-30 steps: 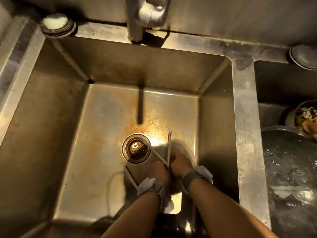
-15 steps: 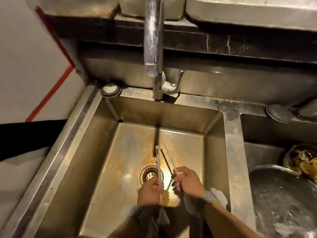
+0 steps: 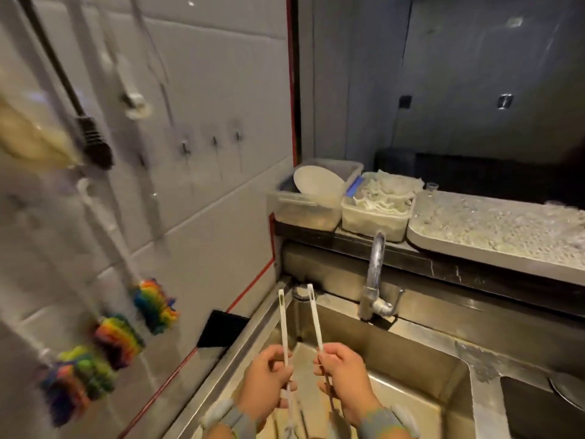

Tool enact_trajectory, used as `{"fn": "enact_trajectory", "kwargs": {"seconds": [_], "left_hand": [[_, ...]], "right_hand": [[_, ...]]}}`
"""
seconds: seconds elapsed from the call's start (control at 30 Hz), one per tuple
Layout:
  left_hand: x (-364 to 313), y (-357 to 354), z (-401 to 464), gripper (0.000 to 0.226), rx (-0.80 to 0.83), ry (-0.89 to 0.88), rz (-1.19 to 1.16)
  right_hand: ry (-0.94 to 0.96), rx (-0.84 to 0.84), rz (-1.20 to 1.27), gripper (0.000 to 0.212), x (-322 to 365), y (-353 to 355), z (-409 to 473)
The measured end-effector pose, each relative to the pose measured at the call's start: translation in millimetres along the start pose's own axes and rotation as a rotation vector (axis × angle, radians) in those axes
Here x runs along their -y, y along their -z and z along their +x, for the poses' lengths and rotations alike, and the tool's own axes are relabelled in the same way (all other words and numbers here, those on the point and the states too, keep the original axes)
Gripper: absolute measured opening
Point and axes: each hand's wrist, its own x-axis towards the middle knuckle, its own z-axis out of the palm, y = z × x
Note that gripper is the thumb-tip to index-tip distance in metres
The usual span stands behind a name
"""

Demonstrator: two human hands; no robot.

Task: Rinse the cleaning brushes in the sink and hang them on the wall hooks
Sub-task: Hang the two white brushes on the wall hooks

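The left hand (image 3: 265, 380) pinches one thin white brush (image 3: 284, 324) and the right hand (image 3: 343, 377) pinches another brush (image 3: 315, 315), fingers closed on each handle. Both handles stand upright and apart above the fingertips, over the sink (image 3: 411, 372) rim. Up-left of the fingers, bare wall hooks (image 3: 214, 142) sit in open tile; rainbow-headed brushes (image 3: 155, 307) hang left, the faucet (image 3: 375, 274) stands right.

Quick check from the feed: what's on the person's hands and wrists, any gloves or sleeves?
No gloves or sleeves. The left hand and right hand are bare. Each wrist carries a grey band with a pale, rounded clip-like piece sticking out at the side.
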Motion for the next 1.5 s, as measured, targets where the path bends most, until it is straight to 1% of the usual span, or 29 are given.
{"fn": "enact_trajectory", "kwargs": {"seconds": [0.07,0.13,0.17,0.27,0.4,0.57,0.7,0.83,1.03,1.27,1.5], "left_hand": [[-33.1,20.5,-9.9,0.016,-0.054,-0.075,-0.04],[-57.3,32.0,-11.3,0.011,-0.091,-0.109,-0.031],[-77.6,45.4,-15.9,0.009,-0.115,-0.154,-0.046],[-111.4,59.8,-19.3,0.008,-0.153,-0.229,-0.064],[-159.5,77.3,-18.6,0.011,-0.256,-0.32,-0.008],[-208.9,97.9,-5.4,0.016,-0.346,-0.434,0.031],[-235.8,101.0,15.9,0.016,-0.406,-0.437,0.036],[-251.7,102.4,42.5,0.01,-0.49,-0.411,0.04],[-250.3,107.7,82.6,0.012,-0.561,-0.348,0.024],[-238.0,105.6,103.8,0.013,-0.586,-0.305,0.009],[-228.0,108.8,111.3,0.009,-0.671,-0.291,0.055]], "right_hand": [[0.087,0.023,0.031,0.019,30.9,-17.2,-6.4],[0.135,0.052,0.071,0.022,52.6,-26.2,-7.1],[0.173,0.075,0.077,0.023,73.7,-35.9,-11.4],[0.243,0.088,0.07,0.021,103.5,-50.8,-17.2],[0.338,0.069,0.088,0.017,147.7,-72.8,-17.9],[0.469,0.023,0.092,0.019,210.4,-94.0,-13.8],[0.506,0.022,0.093,0.019,245.8,-102.7,-0.7],[0.529,0.005,0.067,0.018,264.6,-99.9,20.3],[0.499,0.028,0.083,0.014,274.7,-100.6,64.1],[0.496,0.066,0.098,0.014,261.0,-106.9,102.6],[0.487,0.087,0.081,0.014,257.1,-111.4,116.3]]}}
